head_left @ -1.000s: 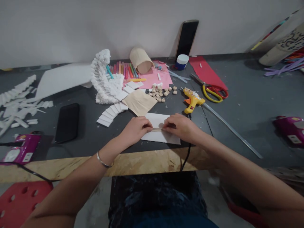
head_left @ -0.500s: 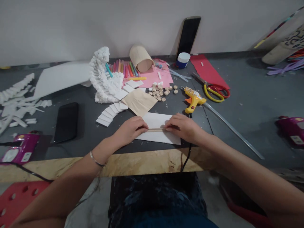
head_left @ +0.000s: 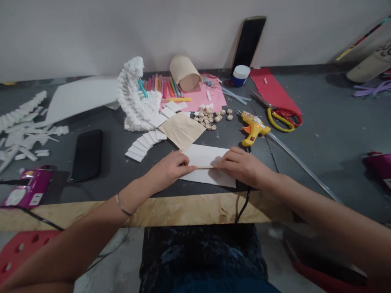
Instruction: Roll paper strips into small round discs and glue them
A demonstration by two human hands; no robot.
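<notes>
A white sheet [head_left: 205, 155] lies on the dark table near its front edge. Across it runs a thin tan strip [head_left: 205, 166]. My left hand [head_left: 169, 167] pinches the strip's left end with closed fingers. My right hand [head_left: 241, 165] presses down on the strip's right end, fingers together. Just behind the sheet lies a tan paper piece [head_left: 182, 129].
A yellow glue gun [head_left: 252, 129] with its black cord lies right of the sheet, beside a long metal ruler [head_left: 301, 165] and yellow-red scissors [head_left: 282, 117]. A black phone [head_left: 88, 154] sits left. White foam squares [head_left: 144, 142], a foam sculpture [head_left: 133, 97] and small wooden discs [head_left: 210, 117] lie behind.
My hands stay on the strip's two ends and have barely shifted. The view has drifted slightly, so everything on the table sits a little further right.
</notes>
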